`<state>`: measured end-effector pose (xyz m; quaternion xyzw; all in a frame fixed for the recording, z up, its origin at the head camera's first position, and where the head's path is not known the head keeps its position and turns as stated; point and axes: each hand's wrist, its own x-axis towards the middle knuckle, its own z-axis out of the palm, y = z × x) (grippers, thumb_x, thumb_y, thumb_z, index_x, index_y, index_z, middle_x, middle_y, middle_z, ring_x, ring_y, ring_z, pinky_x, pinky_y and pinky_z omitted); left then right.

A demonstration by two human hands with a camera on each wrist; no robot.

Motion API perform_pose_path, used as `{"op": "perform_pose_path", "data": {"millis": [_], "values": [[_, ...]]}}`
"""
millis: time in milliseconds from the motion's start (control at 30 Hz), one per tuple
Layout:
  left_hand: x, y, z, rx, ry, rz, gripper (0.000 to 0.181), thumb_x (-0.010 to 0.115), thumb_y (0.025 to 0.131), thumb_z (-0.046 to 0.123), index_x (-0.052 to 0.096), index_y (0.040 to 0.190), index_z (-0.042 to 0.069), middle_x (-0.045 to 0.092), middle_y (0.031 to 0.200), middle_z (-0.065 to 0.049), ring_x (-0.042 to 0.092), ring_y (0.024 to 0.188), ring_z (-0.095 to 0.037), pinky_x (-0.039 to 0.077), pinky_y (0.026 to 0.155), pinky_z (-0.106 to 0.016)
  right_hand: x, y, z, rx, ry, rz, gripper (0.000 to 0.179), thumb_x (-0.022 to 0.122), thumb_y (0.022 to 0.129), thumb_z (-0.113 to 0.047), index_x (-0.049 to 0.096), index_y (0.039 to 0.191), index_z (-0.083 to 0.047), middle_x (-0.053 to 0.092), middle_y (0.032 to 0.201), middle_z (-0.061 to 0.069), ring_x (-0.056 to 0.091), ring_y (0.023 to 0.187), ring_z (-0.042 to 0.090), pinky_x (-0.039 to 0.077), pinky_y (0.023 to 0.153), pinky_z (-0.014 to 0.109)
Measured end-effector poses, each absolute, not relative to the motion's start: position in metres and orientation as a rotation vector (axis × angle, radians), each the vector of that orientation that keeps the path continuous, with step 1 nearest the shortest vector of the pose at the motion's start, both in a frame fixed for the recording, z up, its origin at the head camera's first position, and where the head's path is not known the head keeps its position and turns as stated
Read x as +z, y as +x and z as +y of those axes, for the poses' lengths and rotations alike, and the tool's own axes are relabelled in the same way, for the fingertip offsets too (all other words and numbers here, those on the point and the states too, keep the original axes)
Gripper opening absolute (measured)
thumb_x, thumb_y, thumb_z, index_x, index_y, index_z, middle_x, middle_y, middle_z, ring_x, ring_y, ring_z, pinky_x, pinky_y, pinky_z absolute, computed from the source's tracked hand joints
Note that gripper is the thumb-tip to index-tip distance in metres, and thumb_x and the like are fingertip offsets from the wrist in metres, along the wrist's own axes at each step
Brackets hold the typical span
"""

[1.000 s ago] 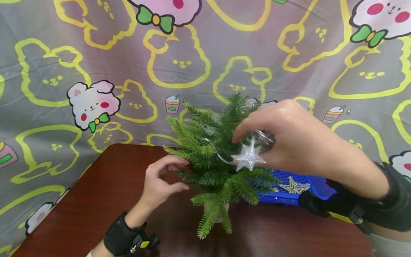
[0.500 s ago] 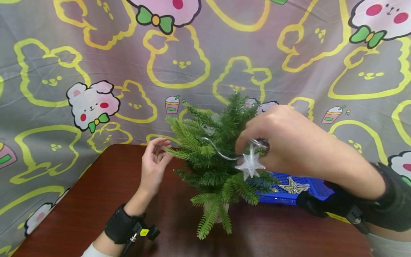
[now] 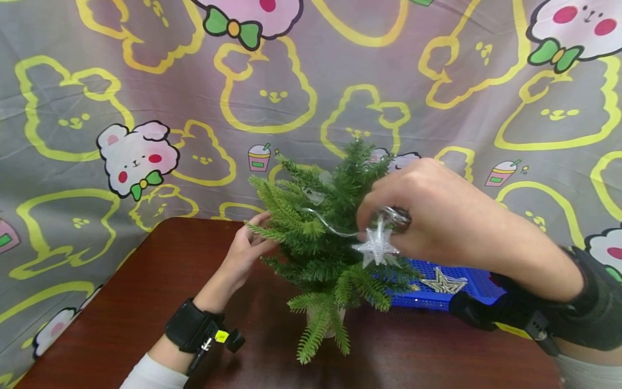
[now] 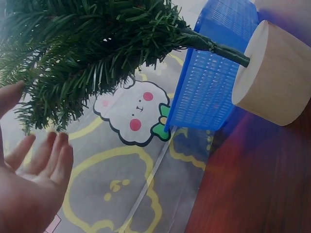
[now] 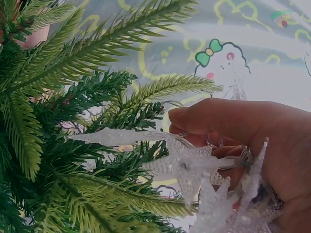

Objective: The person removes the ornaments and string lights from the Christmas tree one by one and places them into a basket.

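Note:
A small artificial Christmas tree (image 3: 311, 232) stands on the table, its round wooden base (image 4: 279, 73) showing in the left wrist view. My right hand (image 3: 437, 216) grips a bundled string of clear star lights at the tree's right side. One star light (image 3: 376, 247) dangles below the fingers, and several stars (image 5: 187, 165) crowd the palm in the right wrist view. From the bundle a clear cord (image 3: 325, 222) runs left into the branches. My left hand (image 3: 245, 248) is at the left branch tips, fingers relaxed and partly behind needles; the left wrist view shows nothing held.
Behind the tree to the right lies a blue perforated basket (image 3: 427, 302) holding a gold star ornament (image 3: 444, 282). A patterned cloth (image 3: 272, 65) hangs behind the brown table (image 3: 160, 281).
My left hand drew back left from the branches, then came in again to the left tips. My right hand dropped a little with the star lights and its fingers closed more around them.

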<state>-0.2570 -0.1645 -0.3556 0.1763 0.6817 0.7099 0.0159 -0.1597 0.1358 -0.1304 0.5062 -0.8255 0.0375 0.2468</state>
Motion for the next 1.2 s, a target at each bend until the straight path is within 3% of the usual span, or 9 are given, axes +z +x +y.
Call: {"op": "perform_pose_path", "data": {"millis": [67,133,200,233,333,467,767,967,1200], "values": [[-0.356,-0.257,-0.163,2.199,0.556,2.098,0.072,0.061,0.095,0.009,0.024,0.156,0.008,0.036,0.058,0.016,0.028,0.046,-0.005,0.049,0.073,-0.022,-0.131,-0.16,0.136,0.109,1.375,-2.253,0.046,0.061,0.06,0.005,0.071,0.08,-0.035,0.062,0.077,-0.026,0.047,0.062,-0.007,0.039,0.059,0.02],[-0.355,-0.257,-0.162,2.188,0.571,2.067,0.077,0.063,0.095,0.012,0.018,0.157,0.007,0.043,0.058,0.012,0.039,0.047,-0.003,0.053,0.078,-0.022,-0.131,-0.16,0.135,0.115,1.374,-2.249,0.045,0.06,0.06,0.005,0.07,0.08,-0.034,0.061,0.076,-0.026,0.046,0.062,-0.005,0.039,0.06,0.021],[-0.355,-0.257,-0.16,2.183,0.574,2.03,0.083,0.064,0.095,0.013,0.011,0.159,0.008,0.063,0.095,-0.001,0.055,0.059,0.0,0.055,0.083,-0.022,-0.131,-0.16,0.135,0.118,1.373,-2.252,0.045,0.059,0.06,0.006,0.07,0.079,-0.034,0.059,0.075,-0.026,0.045,0.062,-0.004,0.038,0.06,0.021],[-0.355,-0.257,-0.159,2.186,0.566,2.02,0.085,0.065,0.094,0.013,0.009,0.159,0.009,0.059,0.121,-0.01,0.06,0.068,0.003,0.055,0.084,-0.021,-0.131,-0.16,0.135,0.116,1.375,-2.246,0.046,0.058,0.059,0.007,0.069,0.079,-0.033,0.058,0.075,-0.026,0.044,0.062,-0.004,0.038,0.06,0.021],[-0.355,-0.258,-0.157,2.187,0.566,1.982,0.089,0.065,0.094,0.01,0.004,0.16,0.011,0.012,0.16,-0.018,0.067,0.082,0.0,0.053,0.088,-0.019,-0.13,-0.161,0.135,0.109,1.381,-2.243,0.049,0.054,0.056,0.009,0.068,0.078,-0.033,0.055,0.074,-0.025,0.043,0.062,-0.003,0.037,0.057,0.02],[-0.355,-0.259,-0.155,2.201,0.572,1.97,0.086,0.062,0.094,0.003,0.006,0.159,0.01,0.014,0.155,-0.019,0.066,0.066,-0.006,0.055,0.083,-0.02,-0.13,-0.161,0.135,0.104,1.392,-2.235,0.052,0.051,0.054,0.012,0.068,0.076,-0.032,0.054,0.074,-0.025,0.043,0.063,-0.003,0.037,0.055,0.019],[-0.354,-0.258,-0.151,2.228,0.554,2.032,0.078,0.059,0.094,-0.003,0.015,0.158,0.008,0.025,0.144,-0.018,0.06,0.057,-0.005,0.052,0.06,-0.019,-0.13,-0.161,0.137,0.112,1.391,-2.251,0.06,0.047,0.054,0.012,0.068,0.079,-0.039,0.057,0.08,-0.029,0.044,0.064,-0.004,0.036,0.054,0.018],[-0.353,-0.257,-0.152,2.218,0.509,2.079,0.073,0.054,0.095,-0.002,0.017,0.158,0.007,0.026,0.146,-0.018,0.061,0.061,-0.004,0.055,0.063,-0.021,-0.13,-0.162,0.138,0.128,1.39,-2.268,0.061,0.048,0.056,0.012,0.068,0.079,-0.041,0.057,0.08,-0.031,0.046,0.065,-0.006,0.037,0.055,0.017],[-0.35,-0.261,-0.15,2.203,0.503,2.133,0.065,0.059,0.097,0.009,0.028,0.154,0.01,0.055,0.092,0.002,0.057,0.061,-0.006,0.051,0.062,-0.024,-0.13,-0.163,0.138,0.138,1.392,-2.275,0.062,0.046,0.055,0.012,0.068,0.08,-0.041,0.057,0.08,-0.031,0.046,0.064,-0.006,0.036,0.053,0.017]]}}
